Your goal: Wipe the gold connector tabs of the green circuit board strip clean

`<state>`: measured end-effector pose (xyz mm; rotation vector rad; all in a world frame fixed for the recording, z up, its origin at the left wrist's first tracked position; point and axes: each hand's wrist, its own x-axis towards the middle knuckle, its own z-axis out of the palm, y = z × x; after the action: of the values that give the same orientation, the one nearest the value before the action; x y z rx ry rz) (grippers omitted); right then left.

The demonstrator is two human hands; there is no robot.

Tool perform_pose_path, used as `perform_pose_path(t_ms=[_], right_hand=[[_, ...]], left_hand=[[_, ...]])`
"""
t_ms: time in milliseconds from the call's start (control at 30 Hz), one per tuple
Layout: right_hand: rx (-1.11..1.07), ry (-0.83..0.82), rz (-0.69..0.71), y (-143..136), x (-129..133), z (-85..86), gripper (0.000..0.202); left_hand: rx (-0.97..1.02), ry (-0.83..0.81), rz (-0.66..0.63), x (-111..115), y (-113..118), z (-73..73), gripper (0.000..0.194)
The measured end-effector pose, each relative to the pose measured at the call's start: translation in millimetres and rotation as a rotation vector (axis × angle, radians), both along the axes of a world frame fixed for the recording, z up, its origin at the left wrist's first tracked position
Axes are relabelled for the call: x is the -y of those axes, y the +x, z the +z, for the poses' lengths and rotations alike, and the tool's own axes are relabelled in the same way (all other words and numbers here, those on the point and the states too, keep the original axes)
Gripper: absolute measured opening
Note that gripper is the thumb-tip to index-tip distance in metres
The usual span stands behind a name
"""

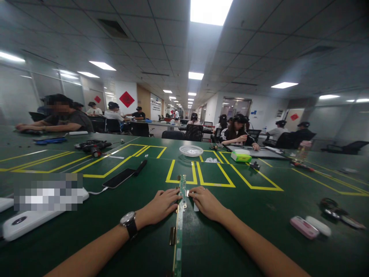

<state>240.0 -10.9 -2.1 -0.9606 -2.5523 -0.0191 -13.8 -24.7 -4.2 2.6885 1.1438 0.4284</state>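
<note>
A long, narrow green circuit board [179, 231] lies on the green table, running away from me with gold and dark connector tabs along its left side. My left hand [160, 206], below a wristwatch, rests at the board's left edge, its fingers touching the upper part. My right hand [208, 203] is at the board's right edge, fingers bent and pressed together around a small light-coloured piece [187, 193] beside the board. Another small pale piece [196, 207] shows partly under the right hand.
Left are a phone [119, 178] with a cable and a white device [34, 223]. Ahead stand a clear round dish [191, 151] and a green-white packet [241, 156]. Right lie a pink case [304, 227] and a white case [318, 226]. People sit beyond.
</note>
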Motion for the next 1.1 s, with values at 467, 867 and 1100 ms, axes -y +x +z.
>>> perform_pose_path(t_ms=[467,867,1100], right_hand=[[0.011,-0.003,0.045,0,-1,-0.5,0.034],[-0.079,-0.058,0.246,4,-18,2.4,0.041],[-0.088,-0.079,0.25,1,-14,7.6,0.045]], left_hand=[[-0.032,0.018,-0.021,-2,1,-0.2,0.039],[-0.074,-0.022,-0.038,-4,3,4.0,0.038],[-0.038,-0.037,-0.026,1,5,7.9,0.038]])
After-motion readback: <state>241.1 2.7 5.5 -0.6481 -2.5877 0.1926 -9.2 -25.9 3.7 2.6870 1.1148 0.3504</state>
